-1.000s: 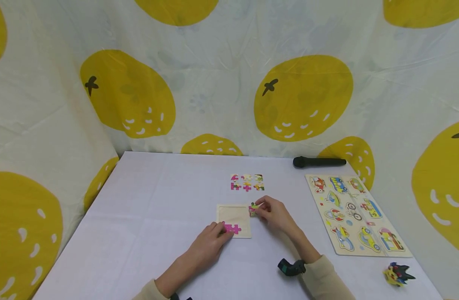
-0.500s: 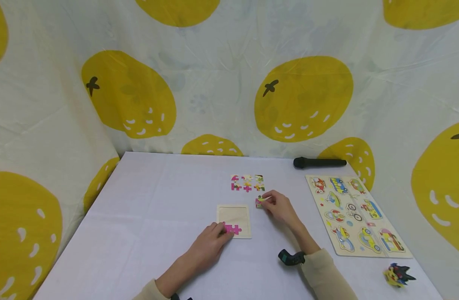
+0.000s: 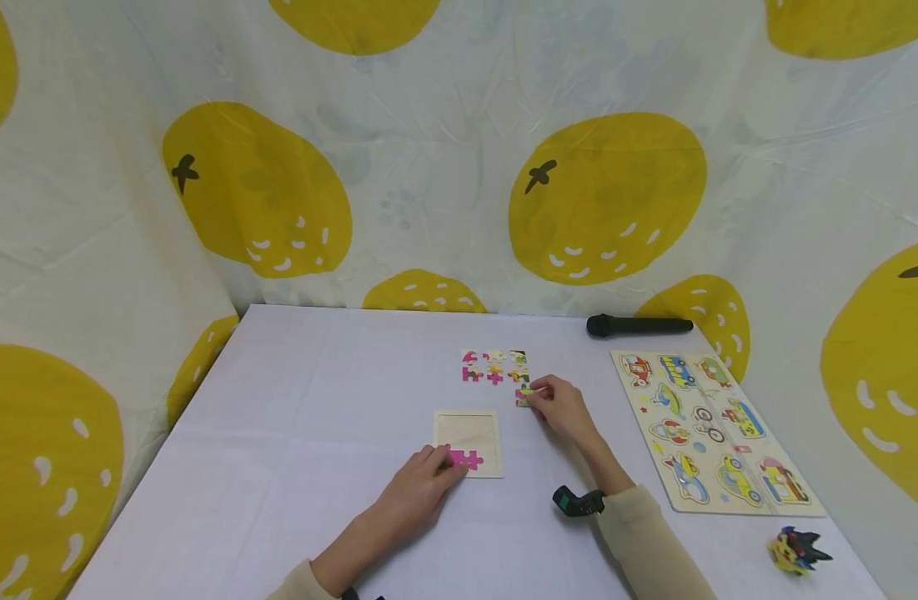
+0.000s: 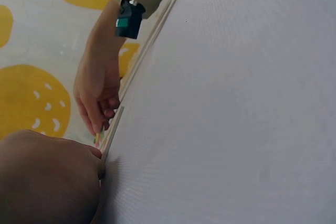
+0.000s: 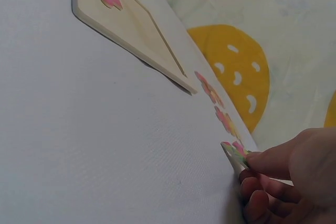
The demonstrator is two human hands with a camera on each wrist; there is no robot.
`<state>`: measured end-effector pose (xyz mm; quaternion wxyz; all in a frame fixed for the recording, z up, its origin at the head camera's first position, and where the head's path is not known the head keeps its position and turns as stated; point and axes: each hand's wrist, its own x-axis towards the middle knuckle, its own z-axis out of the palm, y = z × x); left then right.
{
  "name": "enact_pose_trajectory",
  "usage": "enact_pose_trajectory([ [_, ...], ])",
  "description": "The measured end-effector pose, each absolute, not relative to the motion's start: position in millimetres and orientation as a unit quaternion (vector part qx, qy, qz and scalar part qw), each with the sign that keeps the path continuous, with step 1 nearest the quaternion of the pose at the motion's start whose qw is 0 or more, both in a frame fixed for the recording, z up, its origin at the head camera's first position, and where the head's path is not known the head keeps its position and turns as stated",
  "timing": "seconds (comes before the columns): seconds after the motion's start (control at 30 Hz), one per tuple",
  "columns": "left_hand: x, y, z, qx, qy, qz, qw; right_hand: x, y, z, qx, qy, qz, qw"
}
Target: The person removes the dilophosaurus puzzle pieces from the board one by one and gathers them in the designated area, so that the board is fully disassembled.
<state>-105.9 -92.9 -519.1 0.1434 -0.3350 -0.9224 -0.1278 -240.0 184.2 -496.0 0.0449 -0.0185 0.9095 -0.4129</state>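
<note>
In the head view, my left hand holds the near left corner of a square wooden puzzle tray. Joined pink puzzle pieces lie along the tray's near side, partly under my fingers. My right hand pinches a pink and green puzzle piece between thumb and fingertips, right of the tray and just below the loose pieces. The right wrist view shows the piece tilted at the thumb tip. My left hand covers much of the tray edge in the left wrist view.
A wooden vehicle puzzle board lies on the right side of the white-covered table. Behind it is a black microphone. A small yellow and black figure stands near the front right. A fruit-patterned curtain surrounds the table.
My right hand has moved from the tray's right edge away and slightly right, carrying the puzzle piece up to the loose rows. The left hand has stayed on the tray.
</note>
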Motion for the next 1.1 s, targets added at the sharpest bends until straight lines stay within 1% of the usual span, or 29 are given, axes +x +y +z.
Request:
enact_pose_trajectory([
  [0.17,-106.1,-92.9,-519.6,-0.335,-0.922,-0.129,0.143,-244.5,182.9,-495.0,-0.006,0.914,-0.403,0.048],
  [0.4,-106.2,-92.7,-519.7,-0.334,-0.923,-0.132,0.14,-246.2,182.8,-495.3,-0.016,0.929,-0.369,0.032],
  [0.6,-106.0,-93.2,-518.1,-0.33,-0.927,-0.131,0.125,-243.9,181.5,-495.3,-0.025,0.932,-0.359,0.042],
  [0.77,-105.7,-93.2,-517.0,-0.333,-0.925,-0.128,0.134,-244.1,180.2,-496.1,-0.029,0.934,-0.353,0.04],
  [0.97,-104.5,-95.2,-514.3,-0.334,-0.924,-0.138,0.127,-243.2,179.5,-495.9,-0.03,0.936,-0.35,0.038],
  [1.1,-104.6,-96.0,-513.0,-0.337,-0.918,-0.155,0.139,-240.4,177.1,-493.1,-0.021,0.934,-0.354,0.036],
])
